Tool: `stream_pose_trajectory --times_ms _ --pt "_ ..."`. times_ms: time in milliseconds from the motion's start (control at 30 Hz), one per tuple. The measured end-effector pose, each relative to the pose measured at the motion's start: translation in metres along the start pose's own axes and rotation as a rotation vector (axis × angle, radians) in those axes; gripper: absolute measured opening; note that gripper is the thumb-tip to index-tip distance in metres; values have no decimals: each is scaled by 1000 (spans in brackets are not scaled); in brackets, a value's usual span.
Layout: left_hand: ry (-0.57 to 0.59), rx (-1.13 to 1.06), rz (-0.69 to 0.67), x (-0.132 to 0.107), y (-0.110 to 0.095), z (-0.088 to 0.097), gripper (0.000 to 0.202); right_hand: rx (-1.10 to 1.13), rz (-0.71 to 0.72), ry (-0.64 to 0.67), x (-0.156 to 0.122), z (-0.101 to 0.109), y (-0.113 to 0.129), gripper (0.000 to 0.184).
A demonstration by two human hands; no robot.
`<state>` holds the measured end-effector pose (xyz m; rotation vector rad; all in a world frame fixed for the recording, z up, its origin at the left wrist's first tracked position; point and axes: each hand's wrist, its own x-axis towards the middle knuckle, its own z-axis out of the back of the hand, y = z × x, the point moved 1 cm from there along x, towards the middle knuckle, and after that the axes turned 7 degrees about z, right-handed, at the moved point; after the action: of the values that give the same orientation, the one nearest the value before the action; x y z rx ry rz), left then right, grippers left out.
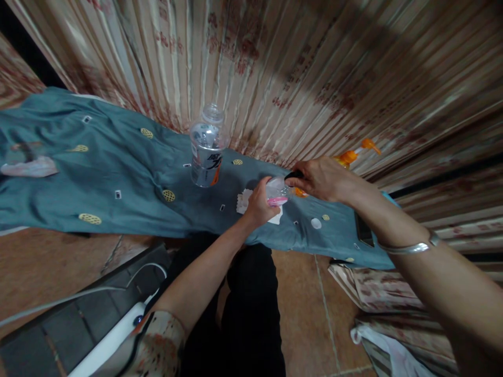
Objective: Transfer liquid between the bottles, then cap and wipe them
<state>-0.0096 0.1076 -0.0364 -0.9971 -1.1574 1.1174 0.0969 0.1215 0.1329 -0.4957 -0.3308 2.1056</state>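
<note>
My left hand is wrapped around a small clear plastic bottle with a pink band, tilted to the right. Closed fingers of my right hand grip a black object at the bottle's right end; its kind cannot be made out, and the hand covers part of it. White paper lies beneath my left hand. To the left stands a large clear plastic bottle, upright and uncapped. Behind my right hand, a bottle with an orange pump is partly hidden.
A teal patterned cloth covers the narrow table. On it lie a white round disc, a dark phone near the right end and a pale crumpled item far left. A pleated curtain hangs behind.
</note>
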Motion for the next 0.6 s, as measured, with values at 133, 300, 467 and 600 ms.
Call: stream_pose_trajectory --times_ms 133,300,467,600 --pt "2 8 20 -1 -1 1 81 -23 -9 -2 0 -1 2 44" --pt "8 17 13 -1 1 1 81 -15 0 -1 2 -4 3 44" --pt "7 35 20 0 1 2 82 111 -40 -68 -2 -6 0 40" --pt "19 42 22 1 1 4 82 576 -104 -256 -15 -28 -12 52"
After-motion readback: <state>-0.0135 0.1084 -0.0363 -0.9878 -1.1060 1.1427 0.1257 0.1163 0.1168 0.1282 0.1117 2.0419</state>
